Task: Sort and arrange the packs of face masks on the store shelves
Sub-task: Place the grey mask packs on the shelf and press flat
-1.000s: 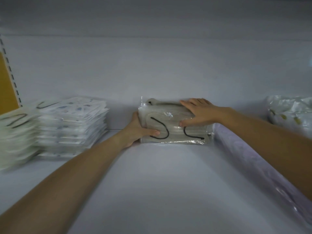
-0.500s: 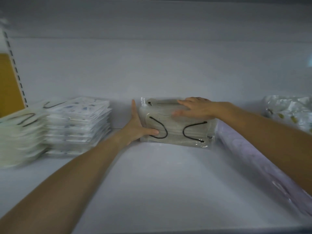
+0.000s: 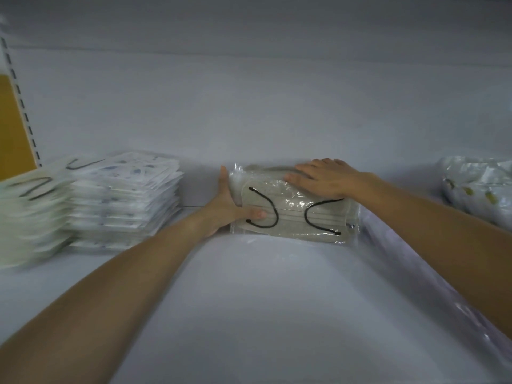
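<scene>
Mask pack (image 3: 293, 214) now skewed, white shelf (image 3: 263, 300), stacked packs (image 3: 122, 200) left

A white shelf (image 3: 249, 314) lies wide and flat, with a soft sheen across its near part. Behind it stands a plain white back panel (image 3: 249, 112). A horizontal seam crosses the panel high up, below a grey band (image 3: 249, 15) along the top edge. At far left is a white upright (image 3: 20, 106) with a row of dark slots, and beside it an ochre panel (image 3: 11, 128). The light is dim and cool.
</scene>
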Available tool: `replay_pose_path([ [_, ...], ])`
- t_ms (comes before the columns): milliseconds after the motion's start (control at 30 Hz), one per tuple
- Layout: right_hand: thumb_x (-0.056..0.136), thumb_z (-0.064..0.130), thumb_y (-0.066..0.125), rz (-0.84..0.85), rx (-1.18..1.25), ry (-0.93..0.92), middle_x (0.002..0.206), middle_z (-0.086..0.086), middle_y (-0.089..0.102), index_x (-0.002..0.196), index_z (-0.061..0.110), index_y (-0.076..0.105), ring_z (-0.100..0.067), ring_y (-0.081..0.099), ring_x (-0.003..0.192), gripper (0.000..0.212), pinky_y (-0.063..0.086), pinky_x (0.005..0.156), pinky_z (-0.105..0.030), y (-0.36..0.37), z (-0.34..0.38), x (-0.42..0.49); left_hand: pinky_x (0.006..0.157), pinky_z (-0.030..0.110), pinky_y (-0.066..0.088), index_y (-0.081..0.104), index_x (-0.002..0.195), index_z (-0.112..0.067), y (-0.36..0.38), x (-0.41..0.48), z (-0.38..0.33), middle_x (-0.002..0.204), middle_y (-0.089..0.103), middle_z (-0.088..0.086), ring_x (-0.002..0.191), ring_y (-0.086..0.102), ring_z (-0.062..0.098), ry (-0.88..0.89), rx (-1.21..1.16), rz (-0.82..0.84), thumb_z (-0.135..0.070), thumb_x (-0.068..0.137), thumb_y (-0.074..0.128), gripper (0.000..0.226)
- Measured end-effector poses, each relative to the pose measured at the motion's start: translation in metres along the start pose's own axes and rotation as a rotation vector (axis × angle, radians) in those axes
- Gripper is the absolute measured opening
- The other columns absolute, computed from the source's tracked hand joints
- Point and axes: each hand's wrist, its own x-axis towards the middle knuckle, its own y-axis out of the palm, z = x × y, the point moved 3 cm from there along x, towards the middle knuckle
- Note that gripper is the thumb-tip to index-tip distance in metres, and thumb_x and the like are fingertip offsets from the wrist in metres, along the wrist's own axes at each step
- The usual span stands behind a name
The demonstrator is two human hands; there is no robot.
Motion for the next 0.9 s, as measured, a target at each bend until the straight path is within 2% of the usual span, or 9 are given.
replay_pose_path([
  [100,0.081,0.076,0.009,-0.004,0.006,0.0,0.153,-0.004,0.023,0.147,0.03,0.025,-0.025,0.018,0.142,0.083,0.012,0.115,-0.042,-0.001,0.0,-0.002,0.105,0.04,0.041,-0.027,0.144,-0.029,0.0,0.0,0.004,0.152,0.021,-0.008,0.132,0.038,0.012,-0.006,0.02,0.003,-0.011,0.064,0.085,0.138],
  [200,0.084,0.074,0.012,0.004,0.05,-0.01,0.152,-0.004,0.022,0.145,0.03,0.03,-0.025,0.018,0.141,0.078,0.013,0.114,-0.041,-0.004,0.002,-0.006,0.105,0.039,0.042,-0.029,0.143,-0.029,-0.001,0.0,0.004,0.149,0.027,-0.007,0.128,0.042,0.012,-0.024,0.03,0.022,-0.022,0.055,0.091,0.149],
  [333,0.088,0.068,0.012,-0.173,0.042,-0.049,0.158,0.0,0.007,0.15,0.025,0.015,-0.02,0.008,0.145,0.075,0.005,0.117,-0.041,-0.012,0.0,-0.006,0.103,0.037,0.043,-0.031,0.141,-0.03,-0.001,0.0,0.006,0.145,0.034,-0.008,0.123,0.047,0.01,-0.024,0.022,0.018,-0.017,0.062,0.086,0.142],
  [467,0.083,0.072,0.005,-0.027,0.02,-0.056,0.155,0.004,0.023,0.147,0.03,0.024,-0.018,0.021,0.143,0.078,0.018,0.116,-0.041,0.004,-0.001,-0.001,0.101,0.036,0.045,-0.03,0.141,-0.032,0.0,0.001,0.009,0.148,0.03,-0.006,0.124,0.046,0.012,-0.024,0.013,-0.018,-0.017,0.061,0.088,0.144],
  [567,0.092,0.062,0.008,-0.229,0.0,-0.031,0.148,-0.002,0.038,0.143,0.025,0.035,-0.021,0.035,0.135,0.069,0.024,0.112,-0.038,-0.006,-0.004,0.001,0.103,0.041,0.044,-0.03,0.141,-0.035,0.002,-0.002,0.007,0.153,0.024,-0.005,0.13,0.042,0.015,-0.029,0.008,-0.009,-0.033,0.04,0.093,0.159],
  [667,0.09,0.06,0.0,-0.444,0.156,0.026,0.126,-0.012,0.053,0.121,0.018,0.048,-0.027,0.048,0.109,0.071,0.032,0.1,-0.04,-0.029,-0.005,-0.016,0.106,0.038,0.04,-0.028,0.143,-0.027,0.004,-0.002,0.007,0.155,0.02,-0.004,0.134,0.037,0.014,-0.011,0.019,-0.043,-0.029,0.043,0.091,0.156],
  [733,0.096,0.051,0.004,-0.547,0.412,0.136,0.108,-0.015,0.052,0.111,0.013,0.048,-0.027,0.046,0.098,0.06,0.033,0.096,-0.04,-0.034,-0.016,-0.027,0.106,0.034,0.04,-0.026,0.145,-0.023,0.004,0.0,0.008,0.153,0.022,-0.003,0.132,0.039,0.014,0.011,0.027,-0.075,-0.018,0.052,0.091,0.149],
  [833,0.099,0.049,0.009,-0.56,0.805,0.399,0.134,-0.018,0.044,0.136,0.01,0.041,-0.031,0.04,0.126,0.062,0.026,0.109,-0.043,-0.02,-0.053,-0.032,0.105,0.037,0.041,-0.025,0.145,-0.022,0.004,0.002,0.009,0.152,0.025,-0.003,0.131,0.04,0.016,0.025,0.015,-0.076,-0.011,0.062,0.087,0.14],
  [900,0.098,0.054,0.01,-0.494,1.02,0.48,0.151,-0.01,0.03,0.146,0.017,0.031,-0.028,0.028,0.138,0.064,0.018,0.115,-0.044,-0.005,-0.066,-0.035,0.107,0.04,0.039,-0.025,0.145,-0.023,0.003,0.002,0.01,0.152,0.025,-0.002,0.132,0.038,0.015,0.03,0.016,-0.065,-0.018,0.054,0.091,0.148],
])
